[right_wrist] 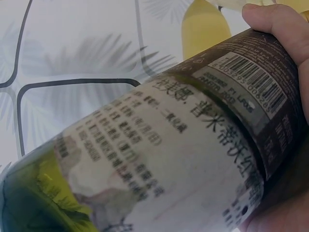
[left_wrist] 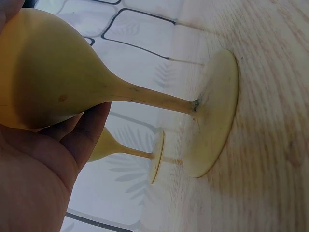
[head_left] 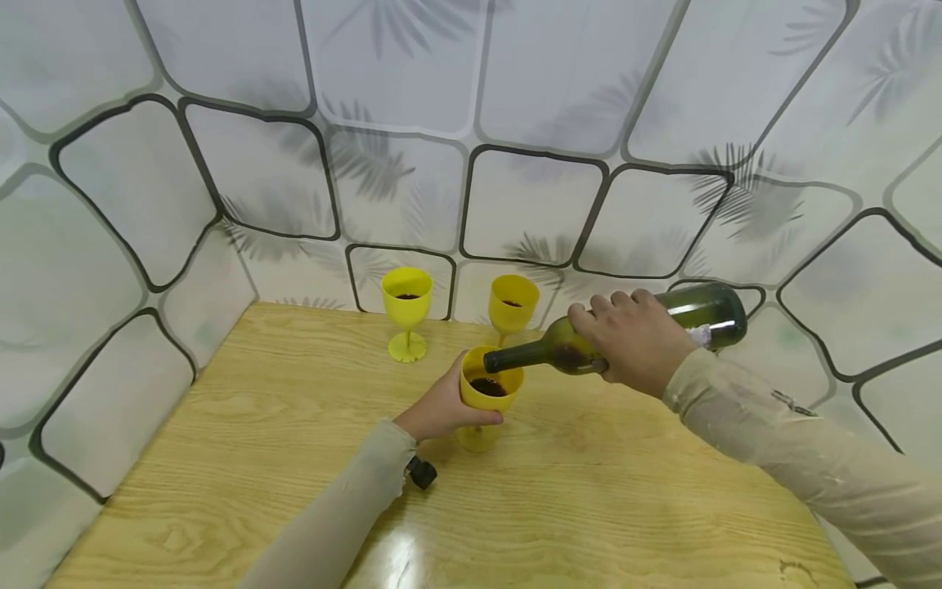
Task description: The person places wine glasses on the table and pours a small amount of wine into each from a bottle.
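Wooden table (head_left: 294,458), tiled leaf-print wall behind. Head view: left hand (head_left: 441,409) wraps its fingers round the near goblet (head_left: 489,393); right hand (head_left: 633,339) grips the green bottle (head_left: 692,315), tipped nearly level, mouth over that goblet's rim, dark liquid inside. Two more goblets (head_left: 406,307) stand beyond it.

Left wrist view: goblet foot (left_wrist: 217,111) flat on the table.

Right wrist view: thumb (right_wrist: 275,21) on the bottle label (right_wrist: 193,159).

Judged step: pouring; next, right the bottle gently.
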`<state>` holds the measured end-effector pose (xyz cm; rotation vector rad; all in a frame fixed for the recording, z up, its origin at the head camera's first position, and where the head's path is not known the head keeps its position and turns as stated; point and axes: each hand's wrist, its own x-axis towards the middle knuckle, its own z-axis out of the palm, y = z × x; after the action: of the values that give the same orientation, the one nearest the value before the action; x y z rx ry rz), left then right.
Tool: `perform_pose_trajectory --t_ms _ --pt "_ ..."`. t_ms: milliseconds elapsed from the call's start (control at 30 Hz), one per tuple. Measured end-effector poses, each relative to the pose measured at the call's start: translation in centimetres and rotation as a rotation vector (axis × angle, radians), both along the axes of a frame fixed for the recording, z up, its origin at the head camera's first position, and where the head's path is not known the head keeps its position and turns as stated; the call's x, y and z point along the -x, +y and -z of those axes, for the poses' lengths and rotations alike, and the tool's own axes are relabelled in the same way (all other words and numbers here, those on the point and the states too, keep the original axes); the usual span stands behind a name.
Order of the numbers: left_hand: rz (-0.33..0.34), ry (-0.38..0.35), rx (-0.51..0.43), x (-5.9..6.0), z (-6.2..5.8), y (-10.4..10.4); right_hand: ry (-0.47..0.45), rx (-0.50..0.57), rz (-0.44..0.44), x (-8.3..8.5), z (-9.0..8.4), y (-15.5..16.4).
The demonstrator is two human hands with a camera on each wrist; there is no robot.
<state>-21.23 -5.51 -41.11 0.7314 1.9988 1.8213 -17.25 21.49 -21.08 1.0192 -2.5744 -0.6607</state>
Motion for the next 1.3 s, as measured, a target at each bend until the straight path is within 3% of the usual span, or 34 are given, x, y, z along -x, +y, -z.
perform_pose_trajectory --t_ms 433,1300 --pt "0.001 0.005 0.006 -0.1 -0.12 -0.1 -0.028 0.001 0.017 -0.11 0.15 -0.17" --pt "-0.004 0.0 0.003 -0.06 -0.13 -0.06 0.06 -0.043 -0.024 0.5 0.11 -0.54"
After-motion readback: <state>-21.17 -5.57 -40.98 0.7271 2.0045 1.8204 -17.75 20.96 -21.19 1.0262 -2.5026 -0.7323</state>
